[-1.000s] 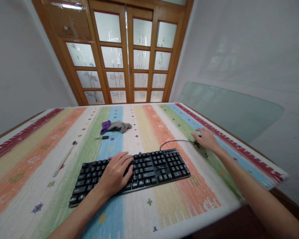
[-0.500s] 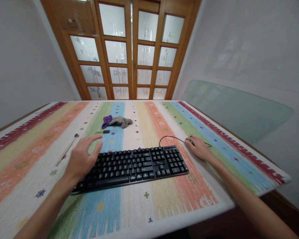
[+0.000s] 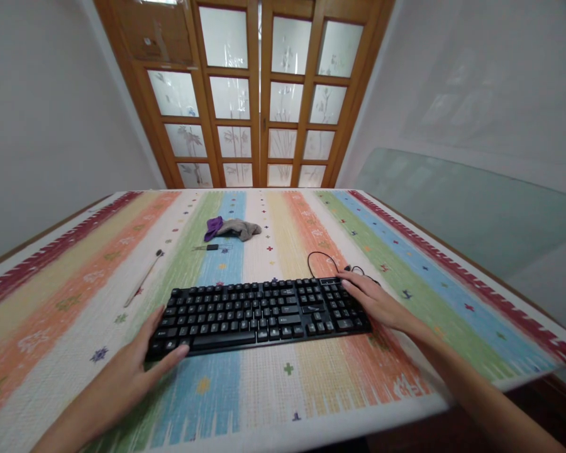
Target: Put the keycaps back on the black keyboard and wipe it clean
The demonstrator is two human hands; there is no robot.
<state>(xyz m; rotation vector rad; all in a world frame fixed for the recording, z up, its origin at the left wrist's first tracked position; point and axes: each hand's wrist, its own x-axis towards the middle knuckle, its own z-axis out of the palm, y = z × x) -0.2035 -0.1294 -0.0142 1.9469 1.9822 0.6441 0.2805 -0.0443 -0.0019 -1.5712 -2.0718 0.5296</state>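
Observation:
A black keyboard lies flat on the striped tablecloth, its keys facing up. My left hand is at its left end, fingers along the side edge and thumb stretched over the front left corner. The fingers are apart, and the thumb touches the keyboard. Over the right end rests my right hand, its fingers outstretched on the upper right corner by the number keys. Some of its fingertips and the keys beneath are hidden. Just behind that hand a thin black cable loops on the cloth.
A slim pale stick with a dark head lies left of the keyboard. Beyond it are a small black piece with thin prongs and a crumpled grey and purple cloth. Wooden glazed doors stand behind the table.
My left hand has come down from above the keyboard to its left end. My right hand has shifted left from the cable onto the keyboard's right end. The view has turned slightly left.

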